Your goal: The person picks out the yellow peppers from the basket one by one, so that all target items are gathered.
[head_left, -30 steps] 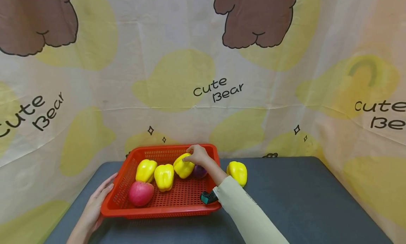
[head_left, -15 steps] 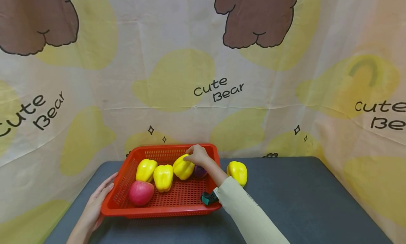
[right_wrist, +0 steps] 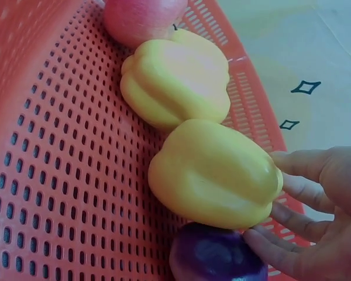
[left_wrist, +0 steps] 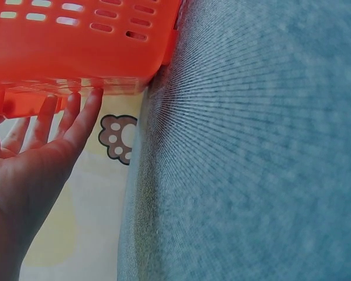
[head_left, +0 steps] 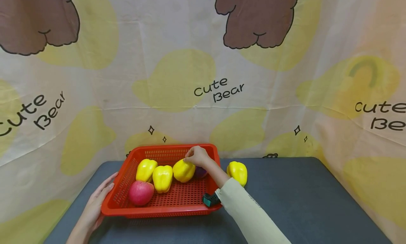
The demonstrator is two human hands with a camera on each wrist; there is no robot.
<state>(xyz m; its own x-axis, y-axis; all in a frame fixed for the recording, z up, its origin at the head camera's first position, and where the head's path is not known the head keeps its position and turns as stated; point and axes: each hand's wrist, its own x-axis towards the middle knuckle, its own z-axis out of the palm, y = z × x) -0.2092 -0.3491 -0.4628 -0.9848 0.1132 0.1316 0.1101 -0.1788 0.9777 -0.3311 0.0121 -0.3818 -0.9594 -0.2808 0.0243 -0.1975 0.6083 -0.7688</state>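
Note:
A red plastic basket (head_left: 152, 211) holds yellow bell peppers, a red apple (head_left: 141, 193) and a round purple onion-like vegetable (right_wrist: 219, 254). With its fingertips, my right hand (head_left: 200, 156) pinches the end of the rightmost yellow bell pepper (right_wrist: 216, 172) in the basket, beside the purple one. Two more yellow bell peppers (head_left: 163, 179) sit to its left. Against the basket's left side lies my left hand (head_left: 94, 205); its straight fingers (left_wrist: 82, 123) touch the wall under the rim in the left wrist view.
Another yellow bell pepper (head_left: 237, 173) sits on the dark grey table (head_left: 304, 201), right of the basket and partly behind the right forearm. A printed cloth (head_left: 177, 81) hangs behind and at both sides. A dark band with a teal piece (head_left: 210, 200) is on the right wrist.
The pepper under my right hand has come down slightly and tipped, covering more of the purple vegetable. The middle pepper has shifted slightly left. My left hand stays on the basket.

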